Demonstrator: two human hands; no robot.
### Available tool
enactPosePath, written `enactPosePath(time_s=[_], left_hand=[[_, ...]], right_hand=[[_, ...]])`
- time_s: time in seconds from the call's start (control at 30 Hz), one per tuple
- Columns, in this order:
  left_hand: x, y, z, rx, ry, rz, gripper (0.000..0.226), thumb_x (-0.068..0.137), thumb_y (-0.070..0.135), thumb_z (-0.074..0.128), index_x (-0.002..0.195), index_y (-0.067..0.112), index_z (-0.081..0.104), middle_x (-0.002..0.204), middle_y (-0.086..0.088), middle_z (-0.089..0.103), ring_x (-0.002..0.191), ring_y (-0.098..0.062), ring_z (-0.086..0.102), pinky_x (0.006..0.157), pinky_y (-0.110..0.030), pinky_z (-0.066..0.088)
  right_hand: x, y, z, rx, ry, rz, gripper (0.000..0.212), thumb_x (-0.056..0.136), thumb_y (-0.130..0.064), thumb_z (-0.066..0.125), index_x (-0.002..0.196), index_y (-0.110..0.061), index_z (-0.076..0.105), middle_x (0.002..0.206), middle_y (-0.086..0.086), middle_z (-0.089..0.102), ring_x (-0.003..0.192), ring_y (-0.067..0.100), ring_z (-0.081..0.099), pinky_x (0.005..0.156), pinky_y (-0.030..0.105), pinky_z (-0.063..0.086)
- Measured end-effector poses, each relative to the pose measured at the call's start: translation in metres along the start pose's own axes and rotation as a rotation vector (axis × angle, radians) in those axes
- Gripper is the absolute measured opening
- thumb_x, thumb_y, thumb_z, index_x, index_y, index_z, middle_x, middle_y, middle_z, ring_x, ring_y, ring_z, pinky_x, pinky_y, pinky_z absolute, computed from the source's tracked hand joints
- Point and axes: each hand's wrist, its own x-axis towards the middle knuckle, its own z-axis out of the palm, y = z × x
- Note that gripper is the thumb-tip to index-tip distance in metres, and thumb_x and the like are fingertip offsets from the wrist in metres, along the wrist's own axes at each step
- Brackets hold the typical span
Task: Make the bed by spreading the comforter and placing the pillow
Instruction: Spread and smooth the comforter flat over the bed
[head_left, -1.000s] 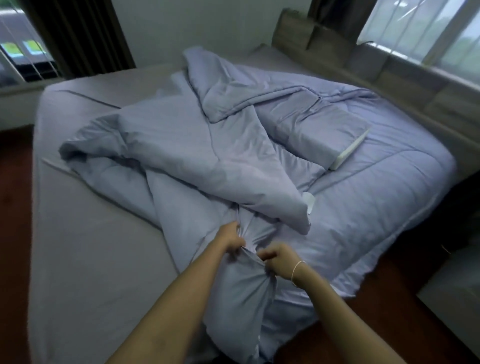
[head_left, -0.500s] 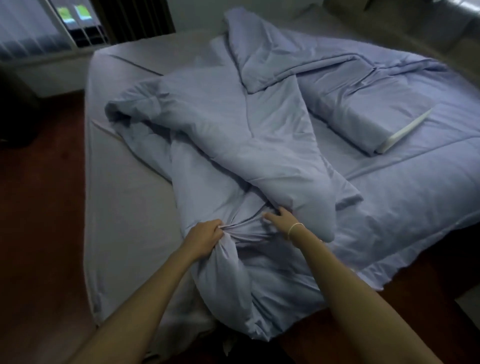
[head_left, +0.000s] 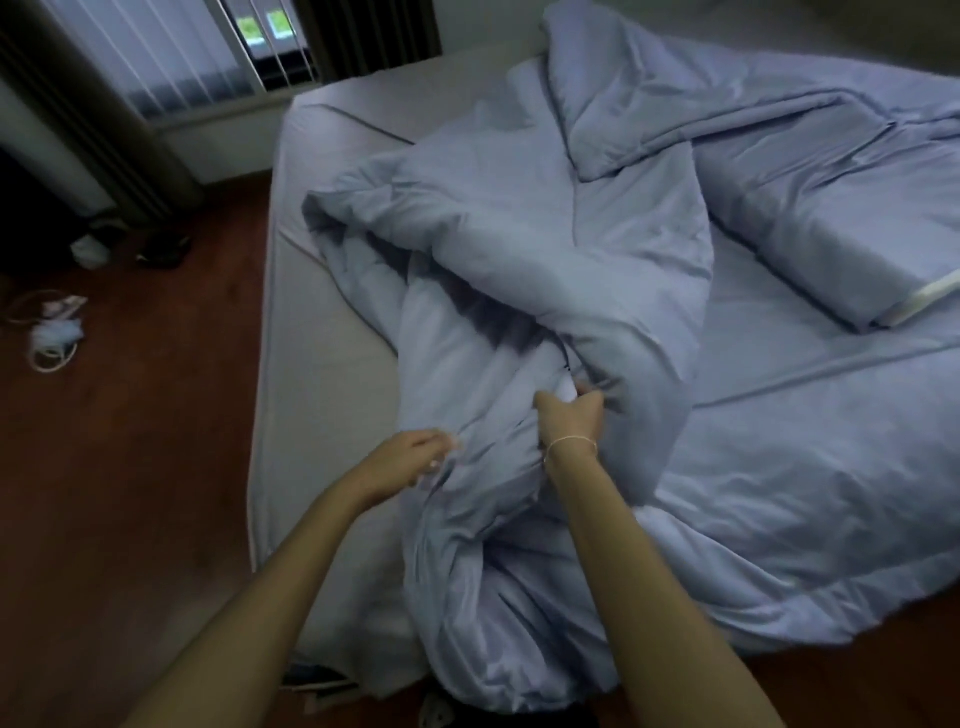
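Comforter (head_left: 545, 249): bunched across the bed's (head_left: 322, 322) middle, spilling over the near edge.
Pillow (head_left: 831, 249): toward the right edge, on the comforter.
Left hand (head_left: 410, 457): fingers pinching a fold.
Right hand (head_left: 571, 415): apparently clutching fabric; fingertips hidden.

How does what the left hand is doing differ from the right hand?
The left hand grips the comforter nearer the person, by the bare grey sheet; the right hand reaches farther up the bed, fingers tucked under a thick fold. The right wrist wears a thin bracelet; the left wrist is bare. Both are closed on the same bunched blue comforter.
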Motion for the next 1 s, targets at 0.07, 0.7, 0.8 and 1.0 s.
enactPosePath(time_s=[0.07,0.7,0.8,1.0], left_hand=[[0.003,0.015,-0.018,-0.154,0.096,0.026,0.035,0.093,0.047,0.046,0.114,0.023,0.059,0.11,0.0,0.061,0.092,-0.011,0.059,0.08,-0.028,0.048],[-0.006,-0.151,-0.161,0.183,0.183,0.41,0.041,0.096,0.015,0.041,0.137,0.019,0.04,0.135,-0.01,0.051,0.12,-0.028,0.05,0.092,-0.03,0.039],[-0.041,-0.203,-0.205,0.107,0.224,0.42,0.036,0.096,0.009,0.036,0.132,0.011,0.045,0.132,-0.008,0.051,0.119,-0.022,0.049,0.091,-0.026,0.038],[-0.104,-0.308,-0.265,-0.155,0.248,0.302,0.064,0.079,0.043,0.042,0.128,0.003,0.047,0.126,-0.004,0.05,0.115,-0.02,0.048,0.094,-0.023,0.037]], right_hand=[[-0.024,-0.006,0.003,-0.198,-0.065,-0.195,0.033,0.076,-0.01,0.066,0.106,-0.014,0.053,0.098,0.004,0.059,0.087,0.023,0.056,0.076,0.028,0.043],[-0.127,0.112,0.089,0.003,-0.126,0.181,0.104,0.068,-0.063,0.071,0.149,-0.034,0.013,0.152,0.001,0.025,0.134,0.037,0.034,0.102,0.059,0.04],[-0.155,0.109,0.162,0.178,-0.319,0.352,0.103,0.06,-0.057,0.08,0.144,-0.034,0.024,0.131,-0.002,0.036,0.12,0.042,0.045,0.073,0.06,0.055],[-0.241,0.098,0.321,-0.151,-0.386,0.071,0.029,0.082,-0.044,0.069,0.096,-0.019,0.062,0.082,0.016,0.063,0.068,0.032,0.063,0.058,0.036,0.055]])
